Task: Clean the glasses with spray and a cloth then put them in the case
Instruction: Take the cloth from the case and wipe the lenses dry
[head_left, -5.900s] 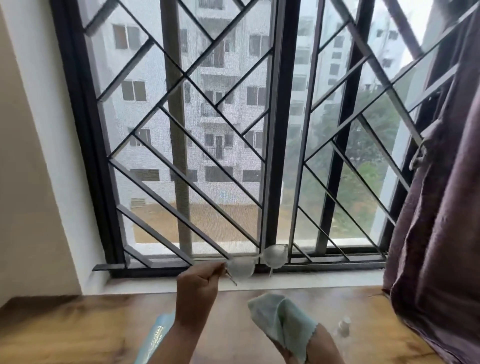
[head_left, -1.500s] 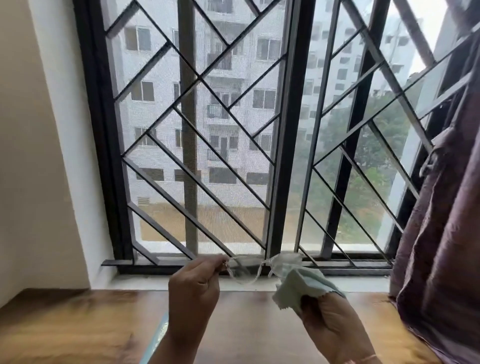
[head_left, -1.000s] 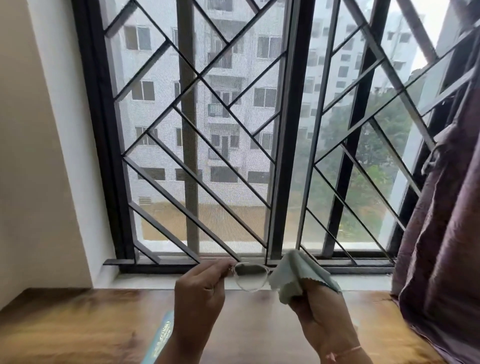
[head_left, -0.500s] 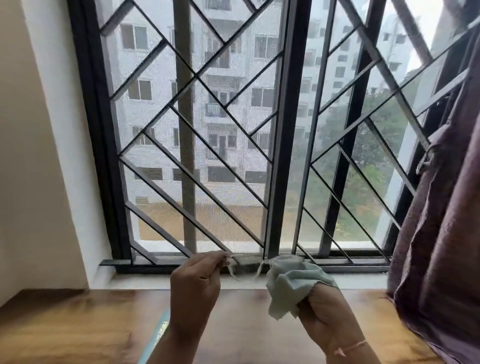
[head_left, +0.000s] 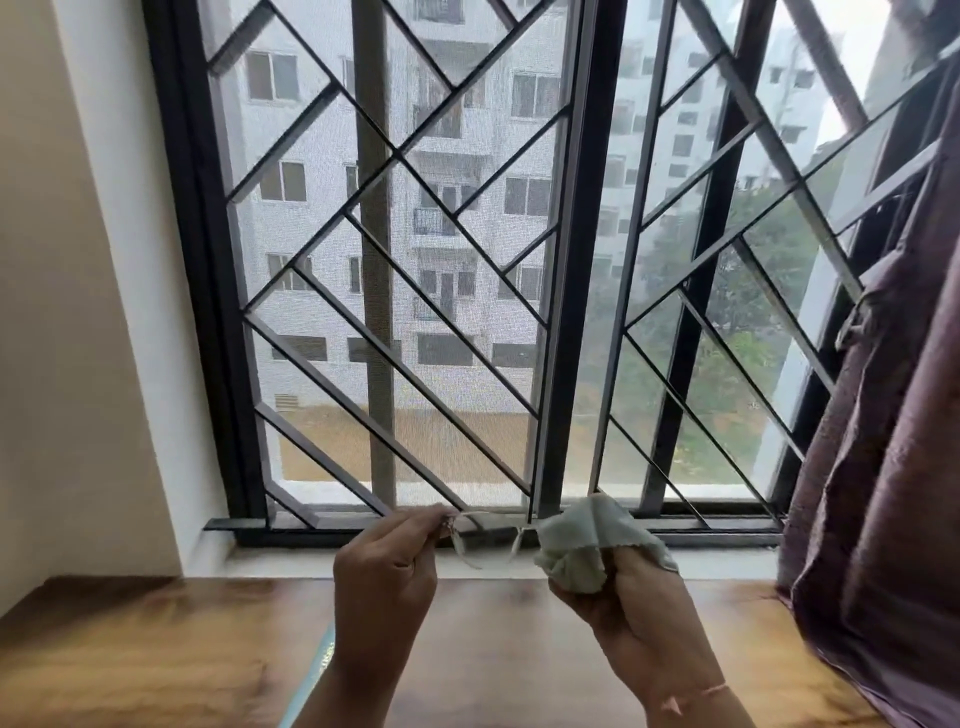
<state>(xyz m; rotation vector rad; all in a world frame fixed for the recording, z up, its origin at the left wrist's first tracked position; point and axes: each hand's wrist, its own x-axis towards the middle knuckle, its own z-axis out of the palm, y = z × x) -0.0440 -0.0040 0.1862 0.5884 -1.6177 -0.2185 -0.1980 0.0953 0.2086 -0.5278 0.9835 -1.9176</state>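
Glasses (head_left: 483, 540) hang above the far edge of the counter (head_left: 156, 649), one end pinched in the grip of the left hand (head_left: 387, 566) while the right hand (head_left: 628, 597) clamps the bunched cloth (head_left: 587, 540) over the other lens. Hard rubbing could twist the thin frame or tug it from that small pinch. Window bars (head_left: 561, 312) stand close ahead and a curtain (head_left: 883, 467) at right, with room toward the body; the pale strip (head_left: 318, 670) under the left forearm may be the case.

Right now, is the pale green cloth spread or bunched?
Bunched: the pale green cloth is crumpled in the right hand, corners sticking out.
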